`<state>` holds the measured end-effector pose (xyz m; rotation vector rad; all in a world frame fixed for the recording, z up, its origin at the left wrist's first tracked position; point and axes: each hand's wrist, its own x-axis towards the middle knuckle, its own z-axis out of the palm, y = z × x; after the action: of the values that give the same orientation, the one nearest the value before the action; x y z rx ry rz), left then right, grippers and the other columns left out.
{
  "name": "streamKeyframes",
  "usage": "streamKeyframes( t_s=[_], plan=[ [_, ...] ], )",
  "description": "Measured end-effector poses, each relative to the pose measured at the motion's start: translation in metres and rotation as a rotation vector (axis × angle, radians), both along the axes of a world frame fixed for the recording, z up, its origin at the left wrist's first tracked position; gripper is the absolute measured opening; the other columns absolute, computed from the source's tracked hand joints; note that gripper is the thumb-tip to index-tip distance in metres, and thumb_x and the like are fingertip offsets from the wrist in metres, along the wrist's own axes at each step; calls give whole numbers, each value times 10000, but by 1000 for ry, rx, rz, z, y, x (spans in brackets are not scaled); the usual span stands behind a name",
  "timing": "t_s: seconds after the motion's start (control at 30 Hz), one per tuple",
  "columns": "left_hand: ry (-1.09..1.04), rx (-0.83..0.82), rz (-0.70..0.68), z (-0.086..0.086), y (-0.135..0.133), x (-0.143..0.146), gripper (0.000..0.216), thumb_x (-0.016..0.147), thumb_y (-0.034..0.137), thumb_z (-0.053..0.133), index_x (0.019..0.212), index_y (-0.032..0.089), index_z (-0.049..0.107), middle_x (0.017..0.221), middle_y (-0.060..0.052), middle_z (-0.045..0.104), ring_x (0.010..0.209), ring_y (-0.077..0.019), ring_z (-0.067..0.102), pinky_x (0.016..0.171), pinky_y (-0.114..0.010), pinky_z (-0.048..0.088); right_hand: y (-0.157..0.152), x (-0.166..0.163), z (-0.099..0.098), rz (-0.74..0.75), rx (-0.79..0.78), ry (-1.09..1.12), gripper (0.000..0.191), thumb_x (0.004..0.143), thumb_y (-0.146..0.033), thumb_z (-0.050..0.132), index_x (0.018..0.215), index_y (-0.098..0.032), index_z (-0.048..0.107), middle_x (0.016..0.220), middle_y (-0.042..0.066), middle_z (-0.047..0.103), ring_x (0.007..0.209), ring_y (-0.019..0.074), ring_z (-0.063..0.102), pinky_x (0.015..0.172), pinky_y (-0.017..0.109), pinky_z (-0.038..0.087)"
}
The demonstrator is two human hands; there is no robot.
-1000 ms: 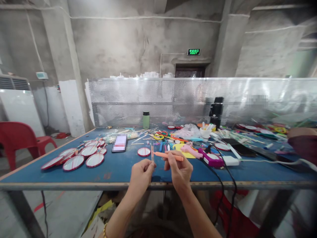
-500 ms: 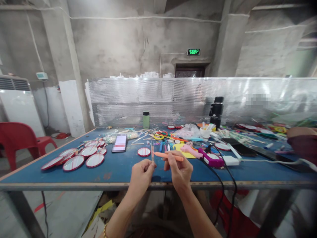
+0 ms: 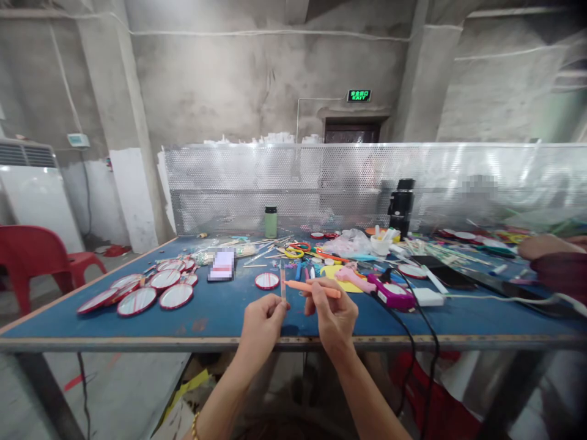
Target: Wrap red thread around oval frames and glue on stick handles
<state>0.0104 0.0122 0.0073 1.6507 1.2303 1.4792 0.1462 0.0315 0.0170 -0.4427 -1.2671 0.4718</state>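
Near the table's front edge, my left hand (image 3: pixel 263 324) pinches the lower end of a thin flat wooden stick (image 3: pixel 283 282), held upright. My right hand (image 3: pixel 334 315) grips an orange marker pen (image 3: pixel 321 289), its tip pointing left and meeting the stick's side. Just behind the stick lies a round mirror with a red rim (image 3: pixel 266 281). To the right of my right hand rest a pink glue gun (image 3: pixel 354 278) and a purple box-like device (image 3: pixel 395 294).
Several red-rimmed mirrors (image 3: pixel 136 301) lie at the left beside a phone (image 3: pixel 222 265). A green bottle (image 3: pixel 271 222) and a black thermos (image 3: pixel 402 208) stand at the back. Scissors (image 3: pixel 294 252), sticks and pens clutter the middle. Black cables (image 3: pixel 413 342) hang over the front edge. Another person's arm (image 3: pixel 557 250) reaches in at right.
My hands, the stick and the orange marker pen stay almost in place. At the far right, the other person's arm has shifted left and more of the dark red sleeve shows.
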Motion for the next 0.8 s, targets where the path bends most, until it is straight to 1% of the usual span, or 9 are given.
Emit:
streamKeyframes(
  t_s=[0.23, 0.43, 0.6, 0.8],
  plan=[
    [-2, 3, 0, -2, 1, -1, 294, 857, 393, 511, 744, 157, 644, 395, 84, 410, 364, -83, 345, 428, -208, 252, 3, 0, -2, -59, -25, 54, 154, 906, -296, 623, 863, -157, 674, 632, -17, 619, 396, 79, 518, 393, 216, 435],
    [3, -3, 3, -2, 1, 0, 280, 851, 378, 513, 744, 159, 650, 396, 84, 412, 369, -86, 363, 431, -208, 264, 1, 0, -1, -39, 5, 28, 156, 917, -300, 606, 885, -162, 672, 632, -14, 624, 398, 84, 528, 403, 223, 440],
    [-10, 7, -11, -2, 1, 0, 287, 853, 383, 507, 741, 158, 645, 392, 86, 406, 364, -86, 355, 430, -209, 261, 1, 0, 0, -13, -8, -8, 164, 915, -313, 605, 906, -165, 677, 662, -8, 642, 403, 86, 542, 399, 224, 457],
    [0, 9, 1, -2, 0, 0, 283, 855, 372, 507, 738, 157, 650, 396, 83, 408, 368, -85, 356, 430, -208, 261, 1, -1, 1, -68, -18, 52, 151, 906, -300, 621, 863, -162, 665, 631, -18, 623, 388, 77, 518, 391, 216, 441]
  ],
)
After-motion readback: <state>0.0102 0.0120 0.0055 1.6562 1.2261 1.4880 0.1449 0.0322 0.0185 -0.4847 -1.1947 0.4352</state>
